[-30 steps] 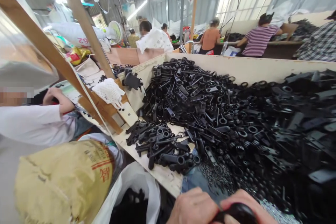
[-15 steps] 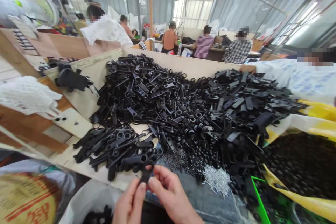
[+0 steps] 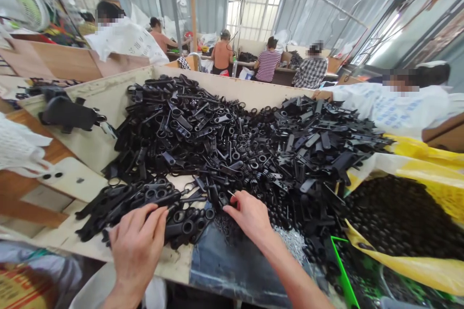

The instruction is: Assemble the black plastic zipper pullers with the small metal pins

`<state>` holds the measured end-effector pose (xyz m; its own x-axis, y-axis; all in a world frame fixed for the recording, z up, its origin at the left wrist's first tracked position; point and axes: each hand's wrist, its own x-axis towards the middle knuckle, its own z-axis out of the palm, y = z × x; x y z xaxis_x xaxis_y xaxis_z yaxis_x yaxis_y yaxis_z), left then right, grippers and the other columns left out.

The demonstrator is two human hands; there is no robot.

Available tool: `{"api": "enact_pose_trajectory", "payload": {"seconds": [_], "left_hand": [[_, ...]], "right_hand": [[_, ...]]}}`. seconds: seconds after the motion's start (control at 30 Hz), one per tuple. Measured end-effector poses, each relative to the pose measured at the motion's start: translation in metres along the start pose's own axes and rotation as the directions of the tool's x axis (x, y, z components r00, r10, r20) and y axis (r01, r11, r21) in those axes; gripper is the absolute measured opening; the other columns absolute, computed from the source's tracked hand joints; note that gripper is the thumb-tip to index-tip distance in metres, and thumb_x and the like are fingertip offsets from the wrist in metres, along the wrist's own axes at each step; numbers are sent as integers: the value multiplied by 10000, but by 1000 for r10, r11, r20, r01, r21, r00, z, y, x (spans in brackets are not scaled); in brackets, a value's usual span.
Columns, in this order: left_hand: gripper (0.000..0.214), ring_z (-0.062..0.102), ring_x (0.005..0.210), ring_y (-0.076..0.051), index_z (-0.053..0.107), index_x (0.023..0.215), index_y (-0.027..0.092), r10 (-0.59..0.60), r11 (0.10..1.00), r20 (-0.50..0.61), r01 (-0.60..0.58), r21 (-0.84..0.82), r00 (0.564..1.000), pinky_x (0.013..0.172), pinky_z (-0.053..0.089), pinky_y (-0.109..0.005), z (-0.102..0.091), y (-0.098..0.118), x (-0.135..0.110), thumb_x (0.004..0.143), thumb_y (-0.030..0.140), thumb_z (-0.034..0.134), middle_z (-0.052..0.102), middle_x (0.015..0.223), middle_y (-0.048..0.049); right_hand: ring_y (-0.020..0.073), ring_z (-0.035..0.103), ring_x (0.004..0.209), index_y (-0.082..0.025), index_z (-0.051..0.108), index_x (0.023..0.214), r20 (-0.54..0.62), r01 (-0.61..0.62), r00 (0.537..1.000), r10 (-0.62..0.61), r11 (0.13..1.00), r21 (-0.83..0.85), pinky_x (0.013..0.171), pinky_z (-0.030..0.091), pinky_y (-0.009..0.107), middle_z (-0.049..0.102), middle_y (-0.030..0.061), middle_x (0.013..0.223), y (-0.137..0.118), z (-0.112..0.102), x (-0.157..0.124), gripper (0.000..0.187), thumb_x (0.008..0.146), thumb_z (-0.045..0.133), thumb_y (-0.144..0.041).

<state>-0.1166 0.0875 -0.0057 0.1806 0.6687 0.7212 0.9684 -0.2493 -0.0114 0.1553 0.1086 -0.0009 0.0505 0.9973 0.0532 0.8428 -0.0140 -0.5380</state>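
My left hand (image 3: 139, 239) is over the near-left group of black ring-ended plastic parts (image 3: 188, 227). Its fingers are curled around the end of a long black plastic part (image 3: 171, 199), partly hidden by the fingertips. Further right, my right hand (image 3: 252, 215) reaches to the front edge of the big heap (image 3: 203, 125). Its thumb and index finger are pinched together, with a small shiny sliver showing at the tips; what it is cannot be made out. Small metal bits (image 3: 223, 227) lie just below that hand, and silvery pins (image 3: 292, 241) are beside its forearm.
A dark mat (image 3: 224, 265) covers the front of the board. At left lie a white phone (image 3: 74, 178) and a black object (image 3: 70, 113). Flat black pieces (image 3: 319, 135) are heaped right, near a yellow-edged sack (image 3: 406, 222) and a green crate (image 3: 342, 270). Several people sit beyond the partition.
My hands were together at the front holding a small black part. They have parted: the left moved left onto the ringed parts, the right forward to the heap. The view has shifted right.
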Motion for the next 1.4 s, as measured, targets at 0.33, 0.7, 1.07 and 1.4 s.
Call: {"api": "enact_pose_trajectory", "payload": {"seconds": [0.33,0.7,1.07,1.4], "left_hand": [[231,639,861,-206,657,1116,201,92,842,-2,-79,-533,996,839,501,-343,-10,54,-9,933,66,618,693,958,-63],[285,655,741,-214,697,868,212,385,589,646,364,-722,659,680,457,-316,-2,153,-11,991,200,441,723,776,-51],[493,739,769,-200,715,997,105,442,-523,897,812,260,-2,729,577,-301,-11,152,-10,923,577,593,788,871,-131],[608,577,434,-138,639,889,171,247,-69,968,997,-24,41,388,392,-205,-4,191,-18,768,767,643,624,530,30]], "right_hand": [[163,634,656,-216,717,1033,-116,-7,993,16,997,79,636,460,263,732,9,841,36,-26,-37,193,961,597,-349],[242,720,818,-228,761,867,96,42,995,-34,996,-78,702,463,297,784,46,833,7,-15,15,201,835,786,-425],[157,682,759,-234,735,981,-23,286,958,-285,954,85,672,478,243,735,25,891,19,-42,-71,153,969,584,-218],[187,767,739,-232,628,1297,-394,514,798,-457,856,48,650,604,243,794,79,916,74,-25,-165,447,908,538,-30]]}}
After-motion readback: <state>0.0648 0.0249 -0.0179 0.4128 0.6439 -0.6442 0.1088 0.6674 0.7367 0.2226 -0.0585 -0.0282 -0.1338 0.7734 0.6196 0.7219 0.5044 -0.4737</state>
